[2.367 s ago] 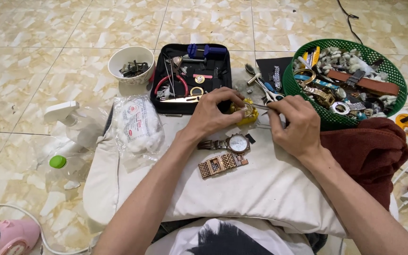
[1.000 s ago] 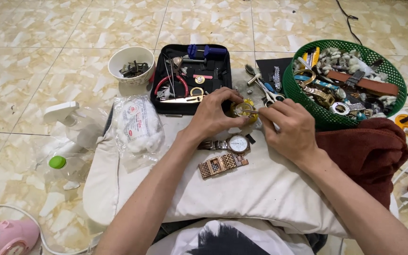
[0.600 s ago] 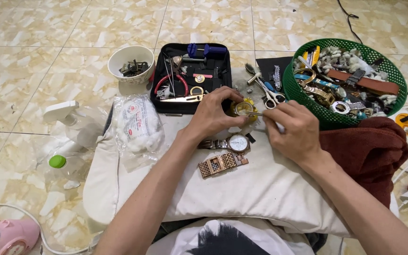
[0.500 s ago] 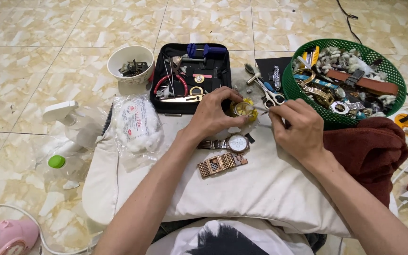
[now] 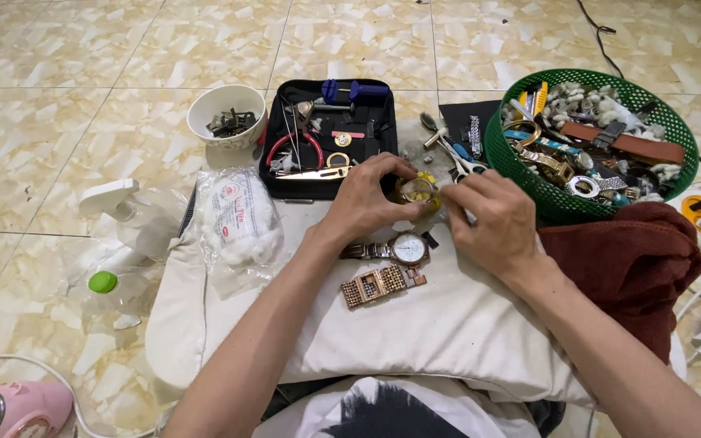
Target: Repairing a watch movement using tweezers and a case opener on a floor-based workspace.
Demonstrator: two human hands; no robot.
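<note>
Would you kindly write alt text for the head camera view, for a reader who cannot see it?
Over a white cushion on a tiled floor, the left hand pinches a small gold watch case while the right hand works at it with a thin tool. Two wristwatches lie below; a black tool case and green basket of watch parts sit behind.

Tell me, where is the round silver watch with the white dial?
The silver watch lies on the white cushion, just below both hands, with a square gold watch right beneath it.
</note>
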